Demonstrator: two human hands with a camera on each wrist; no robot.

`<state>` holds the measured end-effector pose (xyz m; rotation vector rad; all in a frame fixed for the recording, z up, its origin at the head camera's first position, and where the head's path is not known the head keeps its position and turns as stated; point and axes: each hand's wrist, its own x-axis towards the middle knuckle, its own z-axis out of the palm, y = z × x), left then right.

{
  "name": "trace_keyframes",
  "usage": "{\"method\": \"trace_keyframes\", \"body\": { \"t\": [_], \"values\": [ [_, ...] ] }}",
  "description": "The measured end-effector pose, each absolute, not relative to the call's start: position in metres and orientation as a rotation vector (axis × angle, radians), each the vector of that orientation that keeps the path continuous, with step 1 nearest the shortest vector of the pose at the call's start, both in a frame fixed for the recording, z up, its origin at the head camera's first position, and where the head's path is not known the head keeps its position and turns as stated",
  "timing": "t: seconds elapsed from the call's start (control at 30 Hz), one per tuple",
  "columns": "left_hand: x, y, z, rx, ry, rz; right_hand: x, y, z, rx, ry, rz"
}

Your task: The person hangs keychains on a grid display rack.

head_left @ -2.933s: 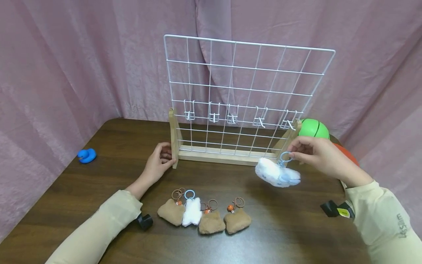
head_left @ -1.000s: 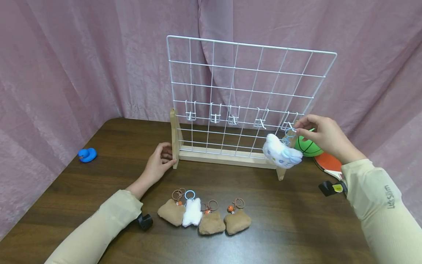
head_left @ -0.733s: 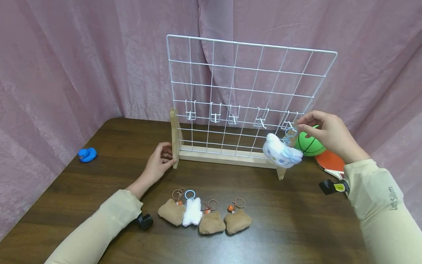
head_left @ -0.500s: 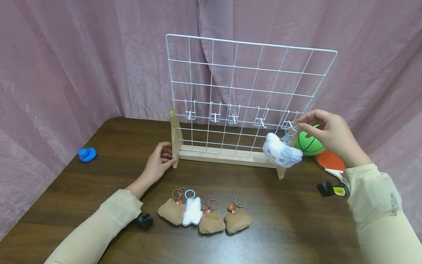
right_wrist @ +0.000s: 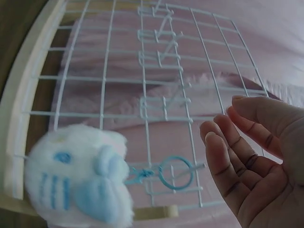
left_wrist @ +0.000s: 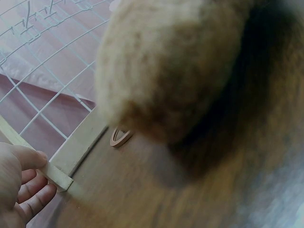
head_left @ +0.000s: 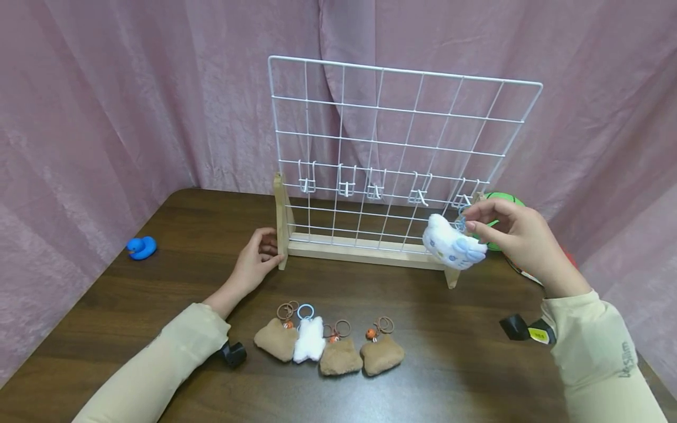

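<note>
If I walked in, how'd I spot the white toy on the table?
Find the wire rack, then the table in front. Among four furry keychains, the white toy lies second from left. It alone is white, with a blue ring; its neighbours are brown.

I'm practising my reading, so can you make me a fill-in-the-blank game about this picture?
1. The toy by the right hand has a ____ ring.
2. The rack has ____ hooks.
3. On the table lie ____ brown toys.
4. The hand gripping the rack is the ____ one.

Missing words: blue; five; three; left.
</note>
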<state>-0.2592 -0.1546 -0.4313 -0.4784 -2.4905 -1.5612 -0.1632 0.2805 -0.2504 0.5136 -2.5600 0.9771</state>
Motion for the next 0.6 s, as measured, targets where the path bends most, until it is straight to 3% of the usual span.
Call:
{"method": "trace_keyframes", "body": {
  "t": [0.6],
  "values": [
    [-0.258, -0.155, -0.431, -0.482, -2.469, -1.585, -0.142, 0.253, -0.300, 0.768, -2.588, 1.048]
  ]
}}
